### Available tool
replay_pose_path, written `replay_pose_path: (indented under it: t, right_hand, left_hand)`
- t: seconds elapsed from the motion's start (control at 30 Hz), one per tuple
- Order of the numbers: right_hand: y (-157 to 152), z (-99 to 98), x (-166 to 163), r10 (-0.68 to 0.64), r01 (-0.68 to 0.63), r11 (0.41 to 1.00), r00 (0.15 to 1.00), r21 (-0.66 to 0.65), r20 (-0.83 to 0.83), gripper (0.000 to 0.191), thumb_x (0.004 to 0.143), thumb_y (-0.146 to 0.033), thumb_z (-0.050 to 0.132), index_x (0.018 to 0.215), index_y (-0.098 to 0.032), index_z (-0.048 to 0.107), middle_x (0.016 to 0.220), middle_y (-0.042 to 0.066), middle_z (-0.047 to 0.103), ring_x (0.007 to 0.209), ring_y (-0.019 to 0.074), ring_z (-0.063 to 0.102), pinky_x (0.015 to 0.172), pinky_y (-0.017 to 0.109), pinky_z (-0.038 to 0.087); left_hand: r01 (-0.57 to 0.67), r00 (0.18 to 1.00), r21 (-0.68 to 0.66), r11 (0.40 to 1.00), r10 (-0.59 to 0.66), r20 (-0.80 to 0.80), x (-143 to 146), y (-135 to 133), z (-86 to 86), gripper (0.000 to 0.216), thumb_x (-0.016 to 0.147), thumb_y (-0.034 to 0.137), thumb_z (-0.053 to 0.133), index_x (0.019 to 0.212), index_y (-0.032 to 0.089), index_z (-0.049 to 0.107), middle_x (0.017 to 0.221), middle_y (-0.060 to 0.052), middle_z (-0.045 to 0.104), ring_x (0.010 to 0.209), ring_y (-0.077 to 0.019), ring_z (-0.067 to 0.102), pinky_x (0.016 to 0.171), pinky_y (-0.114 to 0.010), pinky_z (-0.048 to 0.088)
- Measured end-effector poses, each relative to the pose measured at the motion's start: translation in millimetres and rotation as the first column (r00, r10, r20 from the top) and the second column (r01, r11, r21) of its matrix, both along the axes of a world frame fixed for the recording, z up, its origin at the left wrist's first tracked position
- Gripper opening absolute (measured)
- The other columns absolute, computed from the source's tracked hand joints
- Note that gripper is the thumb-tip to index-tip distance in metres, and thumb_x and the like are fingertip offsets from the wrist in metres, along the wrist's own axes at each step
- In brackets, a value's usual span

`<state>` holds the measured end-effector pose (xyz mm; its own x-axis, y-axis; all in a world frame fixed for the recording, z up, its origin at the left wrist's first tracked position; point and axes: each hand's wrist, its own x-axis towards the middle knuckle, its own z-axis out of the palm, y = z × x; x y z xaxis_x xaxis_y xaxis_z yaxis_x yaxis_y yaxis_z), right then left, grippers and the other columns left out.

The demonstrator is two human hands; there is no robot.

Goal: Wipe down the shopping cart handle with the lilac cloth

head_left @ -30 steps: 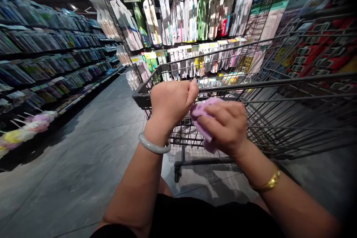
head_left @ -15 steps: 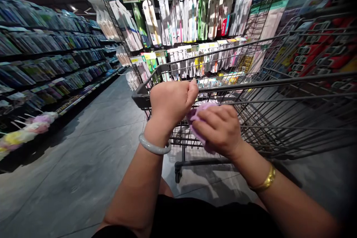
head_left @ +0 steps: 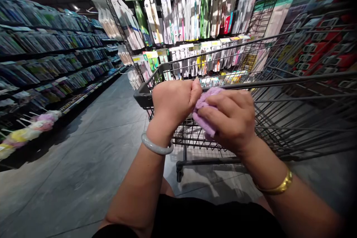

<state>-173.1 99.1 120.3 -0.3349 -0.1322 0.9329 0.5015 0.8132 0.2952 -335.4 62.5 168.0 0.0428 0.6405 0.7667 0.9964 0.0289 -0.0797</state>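
My left hand point(head_left: 176, 97), with a pale grey bangle on its wrist, is closed around the top rail of a dark wire shopping cart point(head_left: 267, 83), near the corner. Just right of it, my right hand point(head_left: 234, 117) grips a bunched lilac cloth point(head_left: 205, 116) between fingers and thumb. The cloth sits close beside my left thumb and overlaps the rail in view. Whether it presses on the metal cannot be made out. A gold bracelet point(head_left: 276, 186) circles my right wrist. My right hand hides part of the cart's side.
Beyond the cart stands a rack of hanging packages point(head_left: 189, 18) with price strips. A long stocked shelf point(head_left: 41, 48) runs along the left, with pastel puffs point(head_left: 36, 126) at its lower end. Grey floor point(head_left: 92, 156) lies between. Red items point(head_left: 320, 50) hang at the right.
My right hand has moved up and to the right with the lilac cloth, closer to the cart's top rail. My left hand keeps its hold, and the view has shifted slightly.
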Motion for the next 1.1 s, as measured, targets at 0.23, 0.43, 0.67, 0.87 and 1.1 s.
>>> replay_pose_path:
  t: [0.23, 0.43, 0.67, 0.87, 1.1]
  right_hand:
    - [6.6, 19.4, 32.3, 0.058, -0.082, 0.994, 0.959, -0.077, -0.278, 0.025, 0.084, -0.045, 0.066, 0.094, -0.023, 0.072, 0.094, 0.005, 0.069, 0.097, 0.0249, 0.067, 0.089, 0.046, 0.05]
    - [9.9, 9.6, 17.4, -0.016, 0.023, 0.999, 0.99, 0.048, -0.143, 0.022, 0.08, -0.041, 0.07, 0.089, -0.021, 0.071, 0.092, 0.006, 0.071, 0.093, 0.0254, 0.065, 0.081, 0.043, 0.051]
    - [15.3, 19.9, 36.5, 0.021, -0.035, 0.998, 0.958, -0.045, -0.288, 0.017, 0.081, -0.039, 0.071, 0.089, -0.023, 0.072, 0.089, 0.004, 0.071, 0.093, 0.0238, 0.068, 0.087, 0.044, 0.05]
    - [12.0, 12.1, 27.0, 0.033, -0.036, 0.999, 0.986, -0.017, -0.164, 0.024, 0.078, -0.044, 0.072, 0.089, -0.023, 0.072, 0.091, 0.005, 0.071, 0.092, 0.0248, 0.067, 0.082, 0.044, 0.051]
    - [15.6, 19.8, 41.5, 0.058, -0.078, 0.995, 0.954, -0.055, -0.293, 0.023, 0.081, -0.043, 0.07, 0.087, -0.021, 0.073, 0.087, 0.006, 0.07, 0.093, 0.0246, 0.068, 0.088, 0.046, 0.05]
  left_hand:
    - [0.005, 1.0, 0.014, 1.0, -0.006, 0.011, 0.8, 1.8, -1.3, 0.063, 0.102, 0.046, 0.023, 0.06, 0.022, 0.064, 0.057, -0.005, 0.062, 0.051, -0.0158, 0.049, 0.055, -0.035, 0.012]
    - [-0.002, 1.0, 0.024, 1.0, 0.002, 0.005, 0.7, 2.7, -1.5, 0.063, 0.102, 0.046, 0.023, 0.06, 0.022, 0.064, 0.056, -0.005, 0.061, 0.051, -0.016, 0.049, 0.054, -0.034, 0.012]
    - [0.001, 1.0, 0.04, 0.999, -0.001, 0.005, -0.2, 2.6, -2.9, 0.062, 0.101, 0.044, 0.025, 0.058, 0.022, 0.062, 0.055, -0.005, 0.061, 0.051, -0.0159, 0.049, 0.054, -0.035, 0.012]
    - [0.0, 1.0, 0.054, 0.999, 0.001, -0.011, -0.4, 3.7, -3.8, 0.06, 0.102, 0.044, 0.025, 0.061, 0.022, 0.063, 0.056, -0.005, 0.06, 0.05, -0.0157, 0.048, 0.054, -0.035, 0.012]
    - [-0.005, 1.0, 0.047, 0.999, 0.006, -0.003, 0.9, 3.2, -3.7, 0.062, 0.102, 0.044, 0.024, 0.06, 0.023, 0.064, 0.055, -0.004, 0.061, 0.051, -0.0162, 0.048, 0.054, -0.035, 0.012]
